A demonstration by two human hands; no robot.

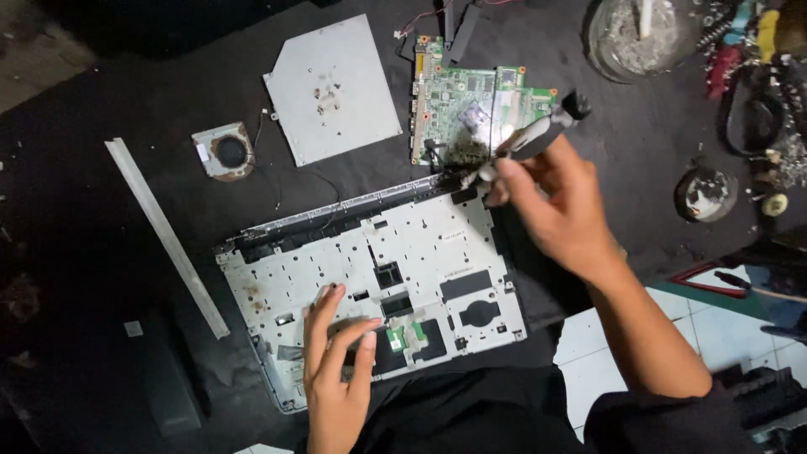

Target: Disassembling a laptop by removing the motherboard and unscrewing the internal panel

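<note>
now the left hand [336,370] lies spread flat on the stripped laptop shell [370,277] on the dark bench [101,101], steadying it, while the right hand [555,210] pinches a brush [525,143] at the shell's top edge, a cleaning step by the look of it, and the next stroke probably calls for a light touch near the circuit board [471,105].

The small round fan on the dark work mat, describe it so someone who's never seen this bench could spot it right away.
Start at the large pale laptop chassis under the left hand. Look up and left, past the long pale strip, to the flat square metal drive. The fan lies just left of that drive: a small squarish housing with a dark round opening, unlike the flat plates around it.
</note>
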